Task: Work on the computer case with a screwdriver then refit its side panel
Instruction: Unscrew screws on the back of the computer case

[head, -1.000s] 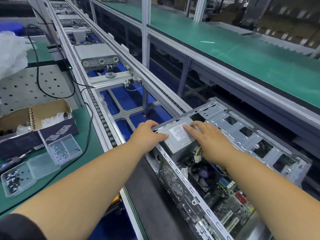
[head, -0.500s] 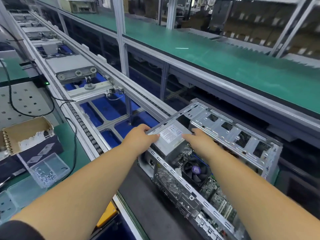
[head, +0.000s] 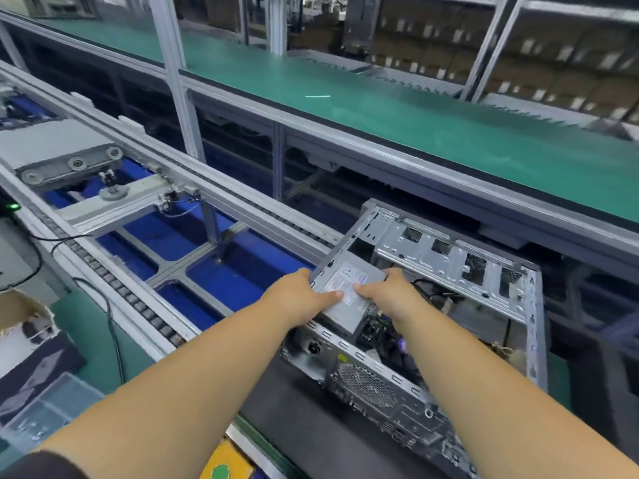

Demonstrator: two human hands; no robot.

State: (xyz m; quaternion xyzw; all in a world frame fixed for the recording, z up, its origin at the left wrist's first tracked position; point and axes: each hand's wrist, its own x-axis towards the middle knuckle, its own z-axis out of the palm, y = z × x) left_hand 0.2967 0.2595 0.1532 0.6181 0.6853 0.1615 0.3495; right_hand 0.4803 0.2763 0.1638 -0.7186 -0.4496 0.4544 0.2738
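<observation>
The open computer case (head: 453,259) lies on its side on a dark mat, its bare metal frame and rear fan grille facing me. Inside its near-left corner sits the grey power supply (head: 345,307) with a white label. My left hand (head: 301,300) grips the left end of the power supply at the case's corner, thumb on the label. The power supply's right side is held by my right hand (head: 389,293), thumb on top and fingers over its far edge. No screwdriver or side panel is in view.
A roller conveyor (head: 114,285) with blue trays (head: 238,274) runs to the left of the case. Behind it stretches a long green bench (head: 415,115). Clear plastic screw boxes (head: 45,406), a cardboard box (head: 20,312) and a black cable (head: 112,326) lie at lower left.
The case now lies further right in my view and more turned. My hands went from lying flat on the power supply to gripping its two ends.
</observation>
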